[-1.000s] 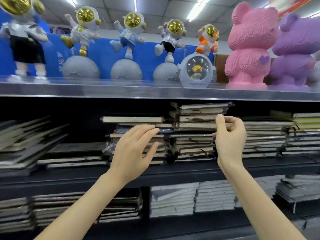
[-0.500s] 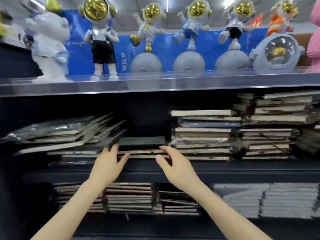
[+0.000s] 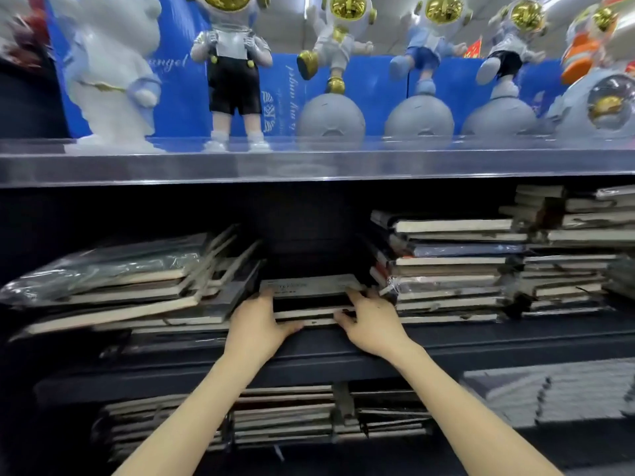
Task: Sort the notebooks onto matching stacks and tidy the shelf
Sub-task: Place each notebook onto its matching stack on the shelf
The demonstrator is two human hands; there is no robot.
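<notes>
Shelf (image 3: 515, 341) holds notebook stacks (image 3: 450, 269); hands (image 3: 256, 326) (image 3: 374, 326) grip middle pile (image 3: 311, 286).

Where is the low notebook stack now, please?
The low notebook stack lies centre of the middle shelf in the head view, slumped pile left, taller stack right.

Low stack of dark notebooks (image 3: 309, 297), flat, mid-shelf (image 3: 343, 352)

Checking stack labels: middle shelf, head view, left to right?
Slumped plastic-wrapped notebook stack → left hand → low dark notebook stack both hands grip → right hand → tall cream-edged notebook stack → taller untidy notebook stack at right edge.
</notes>
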